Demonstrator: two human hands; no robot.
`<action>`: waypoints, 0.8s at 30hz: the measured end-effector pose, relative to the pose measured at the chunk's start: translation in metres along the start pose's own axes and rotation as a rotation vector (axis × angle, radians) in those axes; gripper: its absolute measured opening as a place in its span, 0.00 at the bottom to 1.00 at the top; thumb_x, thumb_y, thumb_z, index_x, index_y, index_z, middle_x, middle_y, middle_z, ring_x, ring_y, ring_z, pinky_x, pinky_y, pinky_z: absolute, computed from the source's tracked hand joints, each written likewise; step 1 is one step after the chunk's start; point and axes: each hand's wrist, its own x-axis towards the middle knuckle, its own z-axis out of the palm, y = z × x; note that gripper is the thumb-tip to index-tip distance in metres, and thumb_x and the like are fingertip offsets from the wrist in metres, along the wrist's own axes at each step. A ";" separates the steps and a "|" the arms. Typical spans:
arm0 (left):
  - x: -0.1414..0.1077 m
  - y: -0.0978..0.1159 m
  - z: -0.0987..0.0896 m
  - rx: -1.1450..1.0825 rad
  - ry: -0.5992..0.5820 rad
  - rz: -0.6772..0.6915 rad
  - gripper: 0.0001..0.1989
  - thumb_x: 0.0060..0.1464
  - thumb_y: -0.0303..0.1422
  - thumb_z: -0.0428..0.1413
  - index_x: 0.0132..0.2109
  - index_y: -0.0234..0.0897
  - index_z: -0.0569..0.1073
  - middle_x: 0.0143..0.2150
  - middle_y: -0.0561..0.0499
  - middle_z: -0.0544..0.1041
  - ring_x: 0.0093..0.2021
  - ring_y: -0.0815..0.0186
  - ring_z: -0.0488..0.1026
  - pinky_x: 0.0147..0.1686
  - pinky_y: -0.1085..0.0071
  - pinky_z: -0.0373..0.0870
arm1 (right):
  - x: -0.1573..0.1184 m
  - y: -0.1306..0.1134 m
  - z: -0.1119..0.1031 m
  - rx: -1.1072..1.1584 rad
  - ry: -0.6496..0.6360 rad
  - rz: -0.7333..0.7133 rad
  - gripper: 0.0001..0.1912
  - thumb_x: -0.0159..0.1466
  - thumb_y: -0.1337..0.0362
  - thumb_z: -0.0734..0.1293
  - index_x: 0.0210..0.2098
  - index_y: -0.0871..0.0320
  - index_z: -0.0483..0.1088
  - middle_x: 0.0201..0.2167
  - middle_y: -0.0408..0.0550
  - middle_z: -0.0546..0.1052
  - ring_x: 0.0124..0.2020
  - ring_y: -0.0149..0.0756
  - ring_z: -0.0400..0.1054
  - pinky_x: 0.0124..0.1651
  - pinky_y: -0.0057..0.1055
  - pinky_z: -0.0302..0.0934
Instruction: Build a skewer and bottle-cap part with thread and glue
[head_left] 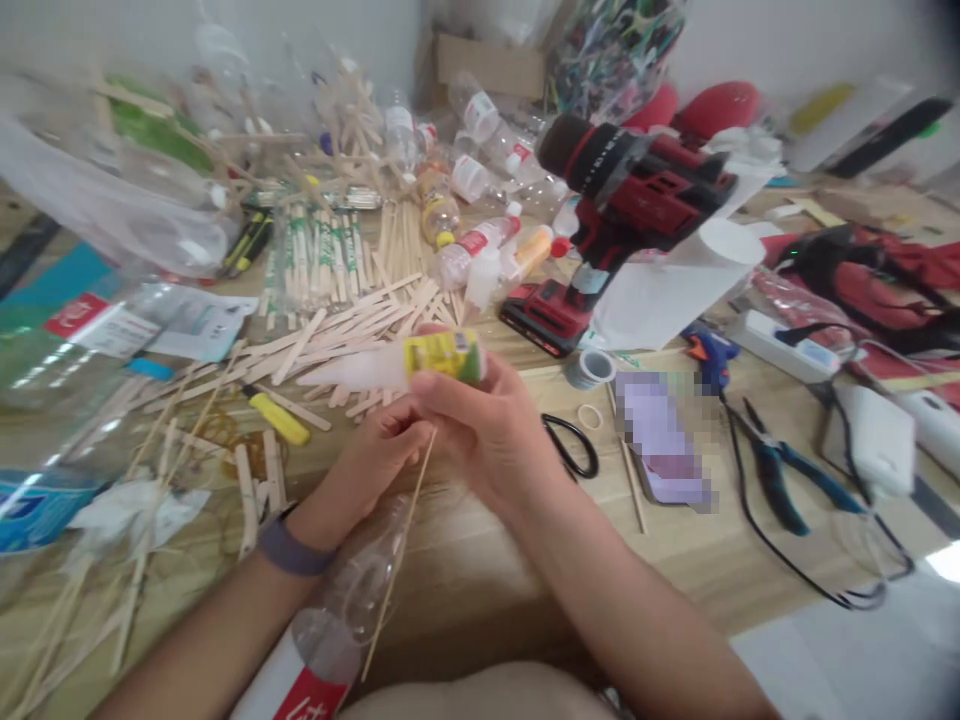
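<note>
My right hand is closed around a small glue bottle with a yellow label and a long whitish nozzle pointing left. Just beside it, my left hand is pinched at the top of a thin wooden stick, which slants down toward me. The two hands meet at the fingertips, so part of the grip is hidden. Below my left forearm lies a clear plastic bottle with a red and white label, its neck pointing away from me.
Loose craft sticks spread behind my hands, near a yellow-handled cutter. A red cordless drill stands behind on the right. Scissors, a tape roll, a blurred phone and pliers lie rightward. Several plastic bottles crowd the back.
</note>
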 end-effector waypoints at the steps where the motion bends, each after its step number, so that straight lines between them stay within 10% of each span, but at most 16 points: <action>1: 0.000 0.002 0.000 -0.038 -0.035 -0.001 0.07 0.50 0.35 0.57 0.30 0.36 0.70 0.22 0.60 0.62 0.23 0.74 0.56 0.24 0.76 0.53 | -0.002 -0.002 -0.008 -0.030 0.028 -0.019 0.19 0.43 0.65 0.80 0.33 0.53 0.74 0.27 0.37 0.73 0.26 0.27 0.65 0.30 0.25 0.62; 10: 0.000 0.007 -0.003 -0.100 -0.088 -0.045 0.08 0.47 0.36 0.57 0.32 0.36 0.70 0.22 0.61 0.61 0.22 0.74 0.53 0.23 0.74 0.48 | -0.010 -0.002 -0.074 -0.349 0.110 -0.359 0.17 0.55 0.52 0.75 0.40 0.49 0.70 0.35 0.41 0.78 0.22 0.27 0.61 0.24 0.26 0.57; 24: -0.001 0.011 -0.005 -0.091 -0.129 -0.033 0.05 0.48 0.34 0.56 0.32 0.36 0.70 0.23 0.60 0.63 0.24 0.72 0.55 0.25 0.73 0.50 | -0.029 0.016 -0.073 -0.803 0.052 -0.686 0.14 0.61 0.59 0.71 0.45 0.53 0.69 0.39 0.53 0.81 0.40 0.46 0.77 0.26 0.33 0.67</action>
